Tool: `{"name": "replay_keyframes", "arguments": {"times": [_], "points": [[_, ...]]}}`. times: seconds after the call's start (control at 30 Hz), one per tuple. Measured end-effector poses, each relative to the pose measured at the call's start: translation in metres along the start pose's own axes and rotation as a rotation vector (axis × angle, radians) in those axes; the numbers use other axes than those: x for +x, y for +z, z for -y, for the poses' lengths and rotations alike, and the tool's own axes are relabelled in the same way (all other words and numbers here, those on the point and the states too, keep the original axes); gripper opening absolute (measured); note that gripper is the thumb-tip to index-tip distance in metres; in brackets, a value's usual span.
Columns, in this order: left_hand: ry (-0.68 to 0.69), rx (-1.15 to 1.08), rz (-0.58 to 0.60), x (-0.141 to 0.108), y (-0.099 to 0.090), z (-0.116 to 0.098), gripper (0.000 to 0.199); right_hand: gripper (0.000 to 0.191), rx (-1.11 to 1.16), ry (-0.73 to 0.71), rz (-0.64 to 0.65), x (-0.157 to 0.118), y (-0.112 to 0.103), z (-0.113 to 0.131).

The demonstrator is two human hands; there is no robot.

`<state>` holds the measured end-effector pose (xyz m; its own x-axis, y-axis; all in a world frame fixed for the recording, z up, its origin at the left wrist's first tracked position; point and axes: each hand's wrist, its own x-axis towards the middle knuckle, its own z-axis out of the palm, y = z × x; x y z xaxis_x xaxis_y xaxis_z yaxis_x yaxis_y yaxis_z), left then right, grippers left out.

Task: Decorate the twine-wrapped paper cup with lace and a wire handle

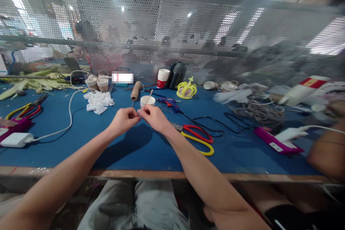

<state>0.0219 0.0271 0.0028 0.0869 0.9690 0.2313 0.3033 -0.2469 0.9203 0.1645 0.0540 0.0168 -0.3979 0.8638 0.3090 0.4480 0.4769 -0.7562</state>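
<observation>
My left hand (125,119) and my right hand (155,118) meet over the table, thumbs and fingertips pinched close together. A thin strand runs from the spool of brown twine (135,91) to my left hand. Out of my right hand a short tan end of twine (149,97) sticks up, in front of a white paper cup (147,101). What lies between the fingertips is mostly hidden. Beside my right forearm are scissors (198,134) with one red and one yellow handle. A blue glue gun (169,103) rests behind my right hand.
Crumpled white cloth (99,101) and cups lie left of the spool. A yellow crown-shaped piece (186,89), stacked cups (162,78) and a dark flask (178,74) stand behind. Purple power strips (277,141) with cables flank both sides. Another person's arm (329,151) is at right.
</observation>
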Motion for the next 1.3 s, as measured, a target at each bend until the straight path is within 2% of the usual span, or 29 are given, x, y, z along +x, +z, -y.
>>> {"name": "replay_keyframes", "arguments": {"times": [0.17,0.37,0.57,0.77,0.97,1.17,1.3], "points": [[-0.064,-0.115,0.053,0.000,-0.003,-0.004,0.023,0.022,0.110,-0.022,0.087,-0.003,-0.002,0.005],[-0.054,-0.130,0.128,0.001,-0.010,-0.004,0.022,0.023,0.117,-0.010,0.091,-0.002,-0.004,0.004],[0.018,-0.022,0.113,0.001,-0.012,-0.003,0.016,0.024,0.062,-0.002,0.085,-0.001,-0.005,0.003],[0.033,0.034,0.087,0.001,-0.010,-0.001,0.015,0.025,0.031,0.000,0.052,-0.001,-0.004,0.004],[0.005,-0.006,0.073,0.000,-0.007,-0.001,0.020,0.030,0.071,0.011,0.023,-0.001,0.000,0.001],[-0.061,-0.104,0.124,0.000,-0.007,-0.003,0.022,0.026,0.214,0.005,0.117,-0.001,0.000,0.001],[-0.080,-0.135,0.156,-0.001,-0.008,-0.004,0.022,0.025,0.222,0.010,0.116,0.000,-0.002,-0.001]]}}
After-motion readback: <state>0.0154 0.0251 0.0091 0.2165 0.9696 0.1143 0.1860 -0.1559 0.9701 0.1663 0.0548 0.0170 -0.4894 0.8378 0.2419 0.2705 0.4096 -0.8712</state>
